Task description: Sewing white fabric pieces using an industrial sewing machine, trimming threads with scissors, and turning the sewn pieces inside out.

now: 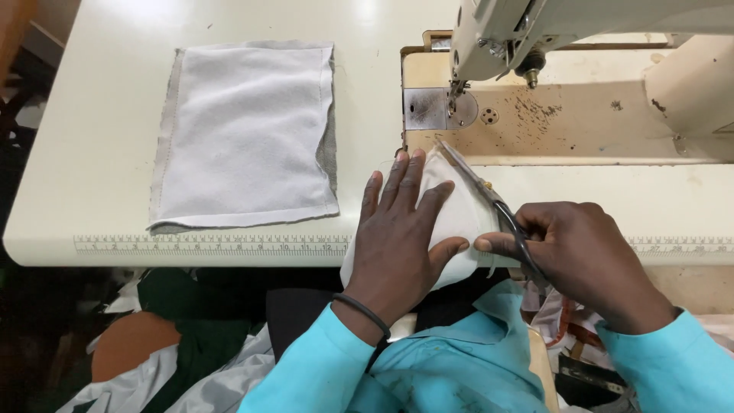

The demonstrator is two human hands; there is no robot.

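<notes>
My left hand (397, 233) lies flat, fingers spread, on a small white fabric piece (459, 218) at the table's front edge. My right hand (581, 256) grips a pair of scissors (489, 195) by the dark handles. The blades point up and left across the fabric, toward the sewing machine's needle area (457, 103). Part of the fabric hangs over the table edge under my hands.
A stack of grey-white rectangular cloth pieces (245, 134) lies on the cream table (99, 115) at the left. The sewing machine (566, 84) fills the upper right. A printed ruler strip (206, 245) runs along the front edge. Mixed fabrics lie below the table.
</notes>
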